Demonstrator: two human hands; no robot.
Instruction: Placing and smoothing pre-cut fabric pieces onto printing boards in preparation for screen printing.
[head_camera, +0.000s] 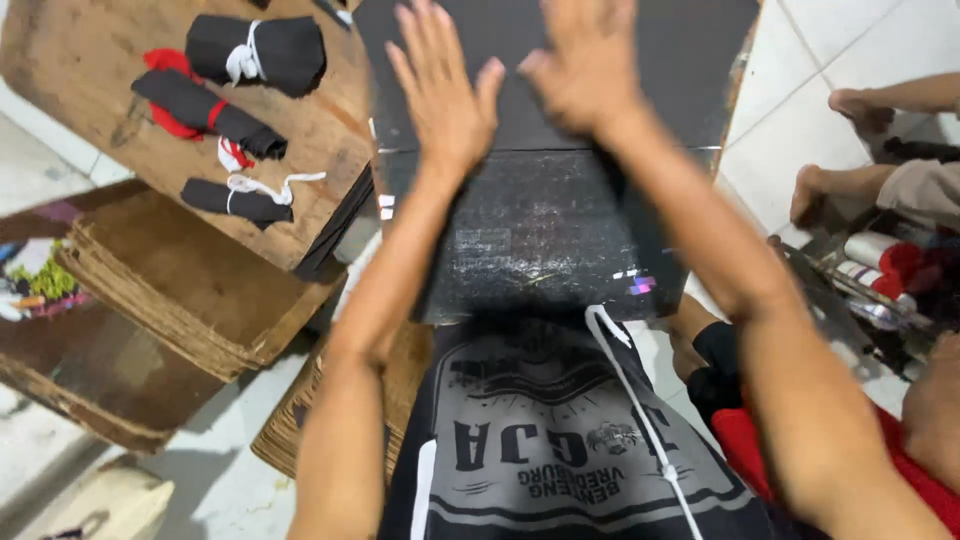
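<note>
Black bundles (222, 100) crowd left; board (560, 215) open.

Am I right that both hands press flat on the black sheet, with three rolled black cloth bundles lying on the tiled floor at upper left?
Not quite. The left hand and right hand do lie flat on the black sheet, but the head view shows the three rolled bundles lying on a wooden board, not the floor.

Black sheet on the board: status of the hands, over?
Left hand and right hand open, flat on black sheet. Nothing gripped. Tied black cloth bundles off to the left, clear of the sheet.
</note>
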